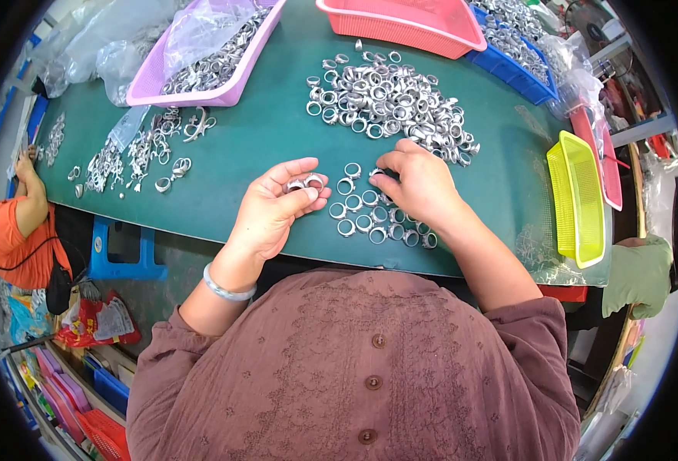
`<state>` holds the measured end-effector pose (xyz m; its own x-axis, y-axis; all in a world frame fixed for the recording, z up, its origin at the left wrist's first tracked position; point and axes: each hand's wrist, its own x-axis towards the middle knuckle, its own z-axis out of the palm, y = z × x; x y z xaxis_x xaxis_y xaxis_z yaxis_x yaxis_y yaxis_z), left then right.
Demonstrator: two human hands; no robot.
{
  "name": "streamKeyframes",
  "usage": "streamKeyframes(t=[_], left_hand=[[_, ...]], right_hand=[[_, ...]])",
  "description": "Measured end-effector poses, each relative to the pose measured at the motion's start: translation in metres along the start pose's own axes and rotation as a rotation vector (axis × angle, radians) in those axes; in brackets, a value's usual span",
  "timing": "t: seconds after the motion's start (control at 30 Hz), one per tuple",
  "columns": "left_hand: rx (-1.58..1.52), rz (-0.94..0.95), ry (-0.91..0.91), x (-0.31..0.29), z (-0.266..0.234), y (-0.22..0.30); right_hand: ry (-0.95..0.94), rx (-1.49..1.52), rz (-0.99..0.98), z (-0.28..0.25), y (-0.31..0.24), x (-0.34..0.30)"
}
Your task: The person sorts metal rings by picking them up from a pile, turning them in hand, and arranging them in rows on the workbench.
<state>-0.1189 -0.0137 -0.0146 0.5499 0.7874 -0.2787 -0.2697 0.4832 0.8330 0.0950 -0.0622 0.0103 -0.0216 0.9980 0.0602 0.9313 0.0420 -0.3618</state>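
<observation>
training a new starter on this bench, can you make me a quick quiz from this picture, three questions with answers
1. True or false: the left hand is holding nothing.
2. What colour is the basket left of the big ring pile, with a clear bag in it?
A) yellow
B) purple
C) blue
3. Fill in: the bracelet is on the ____ arm.

Key:
1. False; its fingers hold rings.
2. B
3. left
</observation>
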Motion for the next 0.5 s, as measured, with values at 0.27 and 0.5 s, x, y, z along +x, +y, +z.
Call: streamKeyframes(t=[0.27, 0.5], left_hand=[[-0.063, -0.037, -0.049, 0.001, 0.009, -0.001], [-0.109, -0.027, -0.105, 0.001, 0.022, -0.001]], right_hand=[[0.071, 0.535, 0.046, 0.006, 0.004, -0.006], [0.05, 1.043, 0.052, 0.007, -0.008, -0.018]])
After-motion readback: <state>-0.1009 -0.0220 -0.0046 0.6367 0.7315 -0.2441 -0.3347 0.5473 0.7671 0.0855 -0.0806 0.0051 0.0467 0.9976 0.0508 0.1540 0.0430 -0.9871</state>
